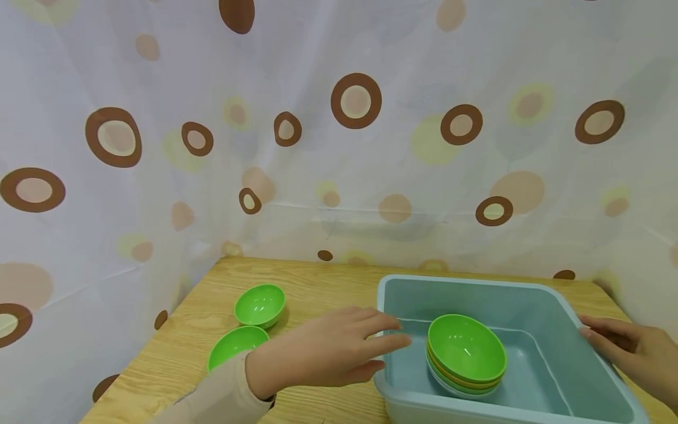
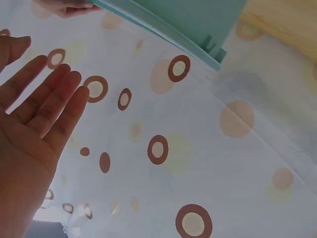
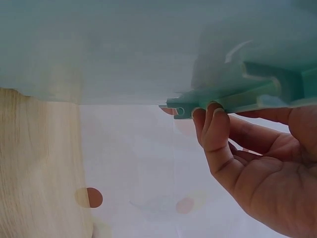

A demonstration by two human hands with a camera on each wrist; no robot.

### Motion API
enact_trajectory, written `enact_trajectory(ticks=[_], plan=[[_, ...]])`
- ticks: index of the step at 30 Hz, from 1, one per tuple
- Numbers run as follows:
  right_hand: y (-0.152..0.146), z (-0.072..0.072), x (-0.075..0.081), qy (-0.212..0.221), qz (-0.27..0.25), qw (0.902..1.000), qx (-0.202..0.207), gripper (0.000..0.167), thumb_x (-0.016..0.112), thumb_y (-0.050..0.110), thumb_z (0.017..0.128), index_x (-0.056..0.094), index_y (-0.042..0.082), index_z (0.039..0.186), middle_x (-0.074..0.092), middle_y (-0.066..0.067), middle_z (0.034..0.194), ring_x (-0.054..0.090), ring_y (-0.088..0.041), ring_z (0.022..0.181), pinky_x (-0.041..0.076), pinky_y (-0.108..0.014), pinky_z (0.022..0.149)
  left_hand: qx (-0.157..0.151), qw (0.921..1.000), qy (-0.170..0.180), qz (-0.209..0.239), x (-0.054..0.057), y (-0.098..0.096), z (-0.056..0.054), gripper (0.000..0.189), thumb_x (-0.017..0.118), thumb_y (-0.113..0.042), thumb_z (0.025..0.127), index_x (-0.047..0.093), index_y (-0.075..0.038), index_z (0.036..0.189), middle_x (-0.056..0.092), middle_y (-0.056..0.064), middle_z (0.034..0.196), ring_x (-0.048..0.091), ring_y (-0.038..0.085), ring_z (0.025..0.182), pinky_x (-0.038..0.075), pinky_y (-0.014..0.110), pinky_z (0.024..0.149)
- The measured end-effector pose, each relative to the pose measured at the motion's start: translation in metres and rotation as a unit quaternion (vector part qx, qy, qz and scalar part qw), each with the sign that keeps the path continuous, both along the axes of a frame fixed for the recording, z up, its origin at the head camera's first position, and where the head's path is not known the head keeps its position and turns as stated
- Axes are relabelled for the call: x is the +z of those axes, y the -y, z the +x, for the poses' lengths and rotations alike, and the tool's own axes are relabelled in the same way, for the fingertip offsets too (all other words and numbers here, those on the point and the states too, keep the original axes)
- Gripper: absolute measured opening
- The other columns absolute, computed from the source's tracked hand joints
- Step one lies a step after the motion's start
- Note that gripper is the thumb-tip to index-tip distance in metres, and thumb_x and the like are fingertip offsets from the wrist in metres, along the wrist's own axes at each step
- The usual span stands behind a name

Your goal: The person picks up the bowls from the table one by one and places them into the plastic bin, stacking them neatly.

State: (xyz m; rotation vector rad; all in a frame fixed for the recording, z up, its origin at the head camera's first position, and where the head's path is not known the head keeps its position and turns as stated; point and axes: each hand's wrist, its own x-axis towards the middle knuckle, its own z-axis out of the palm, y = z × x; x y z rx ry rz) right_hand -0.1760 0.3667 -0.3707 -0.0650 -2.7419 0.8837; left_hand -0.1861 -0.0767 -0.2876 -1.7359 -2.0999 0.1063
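A light blue plastic basin [image 1: 535, 347] stands on the wooden table. Inside it is a tilted stack of bowls, a bright green bowl [image 1: 466, 347] on top with yellow, green and pale rims below. My left hand [image 1: 339, 347] hovers at the basin's left rim, fingers extended and holding nothing; its bare palm [image 2: 29, 148] shows in the left wrist view. At the right rim, my right hand [image 1: 635, 353] grips the edge. From below, in the right wrist view, its curled fingers [image 3: 218, 134] reach under that rim.
Two green bowls sit on the table left of the basin: one farther back [image 1: 261, 306], one nearer [image 1: 233, 344], partly hidden by my left sleeve [image 1: 222, 394]. A white curtain with brown circles [image 1: 392, 159] hangs behind the table [image 1: 318, 282] and along its sides.
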Motion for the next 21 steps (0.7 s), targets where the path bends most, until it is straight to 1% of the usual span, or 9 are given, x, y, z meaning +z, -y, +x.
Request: enact_trajectory(ticks=[3, 5, 7, 9, 11, 13, 15, 18, 21], plan=[[-0.003, -0.001, -0.002, 0.006, 0.007, 1.0, 0.004, 0.052, 0.057, 0.029, 0.098, 0.055, -0.017, 0.122, 0.063, -0.034, 0.105, 0.047, 0.018, 0.066, 0.046, -0.016, 0.055, 0.015, 0.9997, 0.008, 0.016, -0.006, 0.018, 0.001, 0.045, 0.07, -0.023, 0.089, 0.055, -0.01, 0.129, 0.058, 0.004, 0.122, 0.057, 0.016, 0.11, 0.043, 0.026, 0.097], [-0.005, -0.001, -0.003, 0.009, 0.011, 0.9999, 0.006, 0.053, 0.057, 0.031, 0.098, 0.055, -0.016, 0.122, 0.064, -0.033, 0.106, 0.046, 0.019, 0.067, 0.045, -0.016, 0.055, 0.034, 0.9989, 0.017, 0.027, -0.009, 0.032, 0.0, 0.047, 0.072, -0.023, 0.087, 0.055, -0.01, 0.128, 0.058, 0.003, 0.12, 0.058, 0.016, 0.108, 0.045, 0.026, 0.094], [-0.007, -0.002, -0.002, 0.011, 0.009, 0.9999, 0.008, 0.053, 0.057, 0.032, 0.098, 0.056, -0.015, 0.122, 0.064, -0.033, 0.107, 0.045, 0.02, 0.068, 0.045, -0.015, 0.055, 0.062, 0.9968, 0.038, 0.032, -0.012, 0.046, -0.001, 0.048, 0.074, -0.022, 0.085, 0.055, -0.008, 0.127, 0.057, 0.003, 0.118, 0.058, 0.016, 0.106, 0.046, 0.027, 0.092], [-0.007, -0.002, -0.001, 0.015, 0.007, 0.9998, 0.009, 0.054, 0.057, 0.033, 0.098, 0.055, -0.014, 0.123, 0.063, -0.032, 0.108, 0.044, 0.02, 0.069, 0.045, -0.015, 0.055, 0.109, 0.9904, 0.081, 0.023, -0.014, 0.062, -0.004, 0.049, 0.073, -0.024, 0.086, 0.054, -0.007, 0.128, 0.056, 0.003, 0.117, 0.057, 0.016, 0.105, 0.048, 0.028, 0.088], [-0.006, -0.002, 0.0, 0.02, 0.003, 0.9998, 0.008, 0.055, 0.057, 0.033, 0.098, 0.055, -0.014, 0.124, 0.063, -0.032, 0.109, 0.045, 0.02, 0.069, 0.045, -0.016, 0.055, 0.16, 0.9767, 0.143, 0.011, -0.016, 0.079, -0.007, 0.05, 0.073, -0.023, 0.087, 0.054, -0.005, 0.129, 0.054, 0.005, 0.117, 0.056, 0.018, 0.103, 0.049, 0.029, 0.084], [-0.005, -0.001, 0.001, 0.024, 0.0, 0.9997, 0.007, 0.055, 0.057, 0.034, 0.098, 0.054, -0.014, 0.125, 0.063, -0.032, 0.109, 0.045, 0.02, 0.069, 0.046, -0.017, 0.056, 0.219, 0.9534, 0.207, -0.004, -0.021, 0.097, -0.011, 0.053, 0.073, -0.025, 0.087, 0.053, -0.003, 0.131, 0.053, 0.007, 0.118, 0.054, 0.02, 0.102, 0.049, 0.031, 0.083], [-0.004, 0.0, 0.002, 0.029, -0.003, 0.9996, 0.008, 0.056, 0.056, 0.034, 0.098, 0.054, -0.015, 0.125, 0.063, -0.032, 0.109, 0.045, 0.02, 0.07, 0.047, -0.017, 0.056, 0.273, 0.9251, 0.263, -0.015, -0.027, 0.114, -0.017, 0.058, 0.076, -0.025, 0.084, 0.053, -0.001, 0.131, 0.052, 0.01, 0.115, 0.053, 0.022, 0.097, 0.049, 0.033, 0.079], [-0.004, 0.001, 0.002, 0.03, -0.007, 0.9995, 0.01, 0.056, 0.056, 0.034, 0.098, 0.053, -0.015, 0.126, 0.063, -0.031, 0.109, 0.046, 0.02, 0.07, 0.047, -0.018, 0.056, 0.346, 0.8763, 0.335, -0.025, -0.039, 0.135, -0.025, 0.07, 0.082, -0.025, 0.077, 0.05, 0.002, 0.133, 0.05, 0.016, 0.115, 0.054, 0.028, 0.099, 0.049, 0.041, 0.081], [-0.005, 0.001, 0.002, 0.028, -0.007, 0.9995, 0.012, 0.056, 0.056, 0.033, 0.098, 0.053, -0.016, 0.125, 0.063, -0.032, 0.109, 0.046, 0.019, 0.07, 0.048, -0.019, 0.056, 0.403, 0.8264, 0.392, -0.026, -0.05, 0.15, -0.032, 0.082, 0.087, -0.023, 0.071, 0.046, 0.0, 0.138, 0.047, 0.024, 0.123, 0.052, 0.039, 0.111, 0.047, 0.051, 0.085]])
